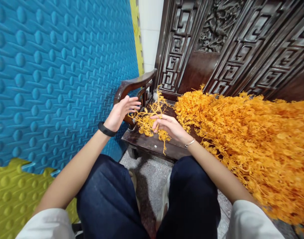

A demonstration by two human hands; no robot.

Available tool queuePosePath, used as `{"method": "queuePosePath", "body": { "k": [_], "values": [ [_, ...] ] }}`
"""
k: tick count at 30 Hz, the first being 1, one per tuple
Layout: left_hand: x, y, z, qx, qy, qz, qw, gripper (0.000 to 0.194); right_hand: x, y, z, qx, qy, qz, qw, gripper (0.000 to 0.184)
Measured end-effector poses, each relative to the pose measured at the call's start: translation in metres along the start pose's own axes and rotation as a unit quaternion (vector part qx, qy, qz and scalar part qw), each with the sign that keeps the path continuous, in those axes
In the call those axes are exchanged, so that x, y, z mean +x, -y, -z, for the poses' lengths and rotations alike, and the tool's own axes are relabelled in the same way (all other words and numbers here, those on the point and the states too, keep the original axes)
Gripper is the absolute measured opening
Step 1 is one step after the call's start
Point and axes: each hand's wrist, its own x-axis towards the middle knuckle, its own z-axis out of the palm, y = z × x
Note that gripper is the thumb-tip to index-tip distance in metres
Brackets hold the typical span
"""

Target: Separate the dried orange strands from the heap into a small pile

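My left hand (122, 112) is open, palm turned inward and fingers stretched out, beside the bench's armrest. A thin, branching orange artificial-plant sprig (141, 113) reaches across from near its fingertips to my right hand (169, 126). My right hand's fingers are bent around part of that sprig, though the exact grip is partly hidden. Just beneath and behind both hands, more loose orange sprigs (146, 127) lie on the dark wooden bench seat (175, 150). One strand droops over the seat near its front edge.
A large heap of orange artificial foliage (261, 132) covers the right of the bench. The carved wooden backrest (204, 66) rises behind, with a curved armrest (135, 83) at left. Blue foam matting (62, 83) stands upright along the left side. My knees are close to the seat.
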Motion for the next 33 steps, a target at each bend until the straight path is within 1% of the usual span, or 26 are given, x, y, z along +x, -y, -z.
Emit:
{"method": "queuePosePath", "body": {
  "k": [2,4,7,11,13,15,17,19,21,23,26,29,33],
  "values": [
    [-0.001,0.003,-0.002,0.013,0.022,0.021,0.999,0.056,0.0,0.001,0.004,0.028,-0.029,0.007,0.999,0.025],
    [-0.002,0.007,-0.005,0.033,0.038,0.026,0.998,0.053,0.001,0.002,0.007,0.051,-0.051,0.013,0.997,0.025],
    [-0.002,0.011,-0.008,0.057,0.041,0.019,0.997,0.047,0.003,0.002,0.011,0.085,-0.077,0.022,0.993,0.025],
    [-0.002,0.012,-0.01,0.055,0.05,0.027,0.997,0.039,0.005,0.0,0.014,0.12,-0.104,0.022,0.987,0.024],
    [-0.002,0.012,-0.01,0.038,0.044,0.029,0.998,0.043,0.006,0.0,0.016,0.126,-0.122,0.022,0.984,0.024],
    [-0.002,0.012,-0.01,0.025,0.028,0.035,0.999,0.054,0.007,-0.001,0.017,0.128,-0.139,0.026,0.982,0.025],
    [-0.002,0.012,-0.01,0.038,0.025,0.049,0.998,0.058,0.008,-0.001,0.017,0.129,-0.153,0.037,0.979,0.027],
    [-0.002,0.012,-0.011,0.074,0.061,0.069,0.993,0.049,0.008,0.0,0.016,0.126,-0.165,0.053,0.977,0.029],
    [-0.003,0.012,-0.014,0.11,0.123,0.089,0.982,0.038,0.007,0.002,0.014,0.119,-0.174,0.068,0.975,0.03],
    [-0.005,0.014,-0.018,0.131,0.183,0.102,0.969,0.033,0.007,0.004,0.011,0.112,-0.182,0.08,0.974,0.032],
    [-0.008,0.016,-0.025,0.157,0.245,0.113,0.95,0.03,0.006,0.005,0.008,0.105,-0.196,0.095,0.97,0.035],
    [-0.009,0.015,-0.028,0.167,0.279,0.119,0.938,0.03,0.006,0.005,0.008,0.107,-0.21,0.11,0.966,0.034],
    [-0.008,0.013,-0.025,0.153,0.287,0.115,0.939,0.028,0.007,0.003,0.012,0.11,-0.228,0.125,0.959,0.032]
  ]
}}
